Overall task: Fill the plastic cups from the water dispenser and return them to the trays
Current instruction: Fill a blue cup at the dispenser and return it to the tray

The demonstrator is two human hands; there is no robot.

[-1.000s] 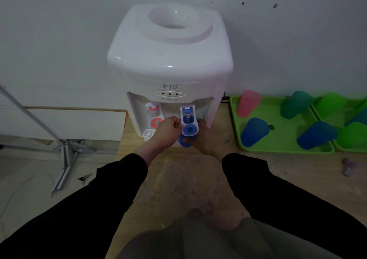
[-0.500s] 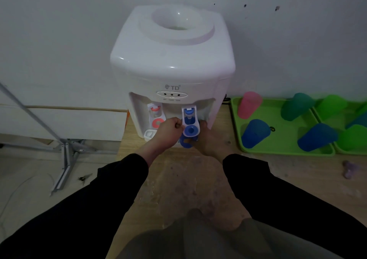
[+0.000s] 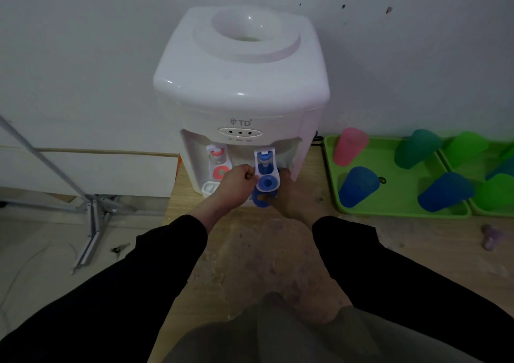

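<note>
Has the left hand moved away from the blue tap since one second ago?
No. The left hand is still closed at the left edge of the blue tap on the dispenser; only the camera shifted slightly.

Head view, downward, near dispenser (image 3: 241, 95)

Glossy white plastic dispenser (image 3: 242, 84), translucent plastic cups (image 3: 350, 147), worn wooden tabletop (image 3: 264, 251)

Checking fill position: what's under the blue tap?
A blue cup sits under the blue tap, held by the right hand. Its inside and water level are hidden.
</note>
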